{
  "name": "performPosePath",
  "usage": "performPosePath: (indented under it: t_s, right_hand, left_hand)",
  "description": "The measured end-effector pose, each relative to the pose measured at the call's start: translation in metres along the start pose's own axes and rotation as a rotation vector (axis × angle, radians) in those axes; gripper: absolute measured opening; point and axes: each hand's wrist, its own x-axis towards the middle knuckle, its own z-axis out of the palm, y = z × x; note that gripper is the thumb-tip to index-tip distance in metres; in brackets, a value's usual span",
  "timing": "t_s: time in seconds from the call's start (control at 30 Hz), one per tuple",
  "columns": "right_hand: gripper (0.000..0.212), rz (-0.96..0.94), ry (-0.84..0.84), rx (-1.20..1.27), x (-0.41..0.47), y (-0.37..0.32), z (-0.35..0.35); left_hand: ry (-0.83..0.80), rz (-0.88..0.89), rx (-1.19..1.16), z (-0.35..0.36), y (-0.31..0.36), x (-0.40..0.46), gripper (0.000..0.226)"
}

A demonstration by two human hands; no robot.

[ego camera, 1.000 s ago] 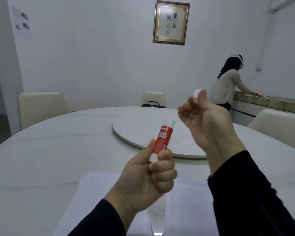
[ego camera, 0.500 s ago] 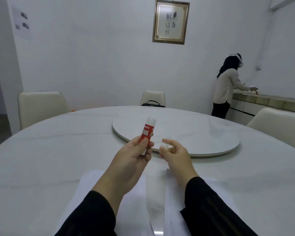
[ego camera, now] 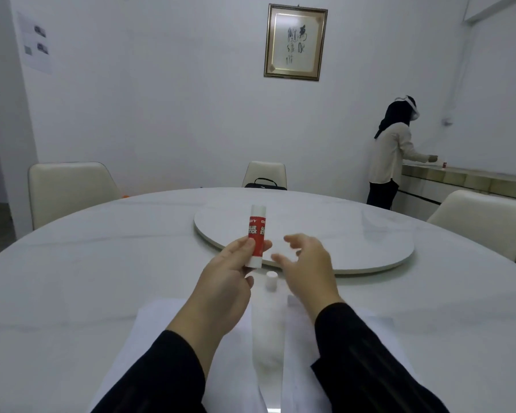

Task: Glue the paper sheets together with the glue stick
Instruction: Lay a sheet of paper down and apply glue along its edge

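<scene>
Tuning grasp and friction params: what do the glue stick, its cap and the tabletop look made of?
Glue stick: smooth plastic tube, likely; glossy red printed label.
Cap: white plastic, probably; plain moulded cylinder.
Tabletop: polished marble or marble-look slab; faint grey veins, soft reflections.

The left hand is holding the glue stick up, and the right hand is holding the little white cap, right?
Not quite. In the head view the right hand is open and holds nothing; the little white cap stands on the table between the two hands. The rest is right: the left hand is holding the glue stick up.
</scene>
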Motion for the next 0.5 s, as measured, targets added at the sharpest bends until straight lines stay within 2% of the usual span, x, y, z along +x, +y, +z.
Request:
performPosePath:
  t_s: [0.07, 0.1, 0.17, 0.23, 0.3, 0.4, 0.5]
  right_hand:
    - [0.014, -0.026, -0.009, 0.066, -0.002, -0.019, -0.021]
    - [0.015, -0.048, -0.037, 0.111, -0.009, -0.026, -0.029]
    - [0.029, -0.099, -0.067, 0.2, -0.031, -0.038, -0.041]
    - [0.035, -0.159, -0.04, 0.202, -0.058, -0.046, -0.043]
    - [0.028, -0.225, 0.033, 0.158, -0.078, -0.049, -0.037]
    - [0.02, -0.281, 0.186, 0.103, -0.093, -0.049, -0.03]
    - [0.029, -0.365, 0.312, -0.012, -0.103, -0.051, -0.024]
  left_hand:
    - [0.003, 0.034, 0.02, 0.001, 0.005, -0.001, 0.021]
    - [0.004, 0.061, 0.019, 0.002, 0.009, -0.002, 0.019]
    - [0.002, 0.129, 0.0, 0.005, 0.016, -0.006, 0.016]
    - [0.003, 0.173, -0.01, 0.011, 0.023, -0.014, 0.019]
    - [-0.002, 0.179, -0.027, 0.017, 0.026, -0.025, 0.031]
    - [-0.003, 0.18, 0.027, 0.023, 0.029, -0.043, 0.036]
    - [0.041, 0.208, 0.124, 0.028, 0.032, -0.051, 0.038]
